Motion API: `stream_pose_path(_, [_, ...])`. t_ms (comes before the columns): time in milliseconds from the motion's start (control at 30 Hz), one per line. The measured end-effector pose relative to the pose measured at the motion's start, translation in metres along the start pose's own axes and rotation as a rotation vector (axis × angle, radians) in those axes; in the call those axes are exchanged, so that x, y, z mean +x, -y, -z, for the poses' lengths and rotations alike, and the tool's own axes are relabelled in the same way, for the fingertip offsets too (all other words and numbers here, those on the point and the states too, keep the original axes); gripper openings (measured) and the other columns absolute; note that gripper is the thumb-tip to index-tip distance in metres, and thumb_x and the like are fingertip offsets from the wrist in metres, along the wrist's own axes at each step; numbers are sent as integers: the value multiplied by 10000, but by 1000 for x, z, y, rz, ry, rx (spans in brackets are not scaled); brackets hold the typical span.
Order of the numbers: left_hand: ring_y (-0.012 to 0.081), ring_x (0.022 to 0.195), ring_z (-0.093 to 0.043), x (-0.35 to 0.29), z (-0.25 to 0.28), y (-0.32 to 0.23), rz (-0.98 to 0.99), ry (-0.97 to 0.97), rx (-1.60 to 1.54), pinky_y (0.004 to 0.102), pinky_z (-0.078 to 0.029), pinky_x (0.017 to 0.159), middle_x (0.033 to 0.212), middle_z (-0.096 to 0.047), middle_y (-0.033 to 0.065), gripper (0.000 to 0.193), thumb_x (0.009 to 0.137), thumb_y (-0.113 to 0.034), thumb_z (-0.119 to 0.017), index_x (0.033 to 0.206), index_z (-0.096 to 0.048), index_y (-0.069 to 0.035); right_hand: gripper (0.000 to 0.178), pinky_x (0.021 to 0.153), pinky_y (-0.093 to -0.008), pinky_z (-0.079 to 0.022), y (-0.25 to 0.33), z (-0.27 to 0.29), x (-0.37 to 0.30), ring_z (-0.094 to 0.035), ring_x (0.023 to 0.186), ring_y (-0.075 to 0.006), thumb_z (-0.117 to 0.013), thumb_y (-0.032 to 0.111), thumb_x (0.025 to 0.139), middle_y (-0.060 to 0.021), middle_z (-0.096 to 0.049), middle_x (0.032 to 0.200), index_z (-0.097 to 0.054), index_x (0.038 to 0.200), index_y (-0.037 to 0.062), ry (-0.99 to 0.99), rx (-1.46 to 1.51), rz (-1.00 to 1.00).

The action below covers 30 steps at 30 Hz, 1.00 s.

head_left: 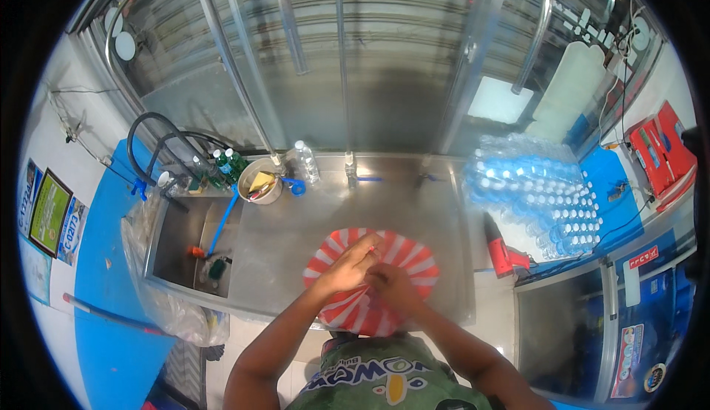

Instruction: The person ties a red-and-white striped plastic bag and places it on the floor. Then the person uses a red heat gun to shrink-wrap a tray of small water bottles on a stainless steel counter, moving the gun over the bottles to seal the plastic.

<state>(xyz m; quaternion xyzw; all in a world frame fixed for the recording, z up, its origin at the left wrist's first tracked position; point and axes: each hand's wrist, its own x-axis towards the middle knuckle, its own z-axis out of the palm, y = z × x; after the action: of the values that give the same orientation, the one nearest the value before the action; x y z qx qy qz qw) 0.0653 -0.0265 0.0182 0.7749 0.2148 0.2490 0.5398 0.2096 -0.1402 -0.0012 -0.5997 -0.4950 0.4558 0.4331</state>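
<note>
A red-and-white striped plastic bag [375,319] rests at the near edge of the steel counter, bulging out on all sides. Its top is gathered in the middle, under my fingers. My left hand [350,268] pinches the gathered neck from the left, thumb and fingers pressed together. Close beside it, my right hand [394,287] is closed on the same bunched plastic, a little nearer to me. What lies inside the bag is hidden.
Left is a steel sink [188,244] with a blue hose [223,224]. Along the back stand green bottles [228,164], a tub [260,197] with a sponge, and clear bottles [306,164]. Packed water bottles [543,195] and a red heat-gun-like tool [504,253] sit at right.
</note>
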Motion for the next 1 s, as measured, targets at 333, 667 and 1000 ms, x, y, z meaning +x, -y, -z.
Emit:
stream_pose_path(333, [184, 1140, -574, 11, 1, 5, 188, 104, -93, 344, -478, 995, 1242, -611, 97, 264, 1108, -209, -571, 1305, -555, -33, 170, 668, -364, -532, -15, -4, -2, -678, 723, -190, -694, 126, 1028, -129, -721, 836, -714, 1062, -39, -57, -58, 168])
stream_pose_path(667, [207, 864, -711, -50, -8, 18, 72, -248, 154, 331, -579, 778, 993, -720, 95, 239, 856, -99, -866, 1039, -734, -19, 264, 591, -304, -462, -8, -4, -4, -560, 634, -104, -622, 194, 1089, -46, -637, 702, -696, 949, -17, -103, 35, -7])
stream_pose_path(1000, [324, 824, -718, -55, -18, 25, -120, -359, 418, 414, -598, 724, 931, -701, 121, 161, 846, -46, -802, 1005, -775, -43, 349, 733, -287, -553, -13, -10, -13, -671, 821, -113, -721, 105, 1012, -75, -710, 933, -551, 1295, -8, -164, 85, 2])
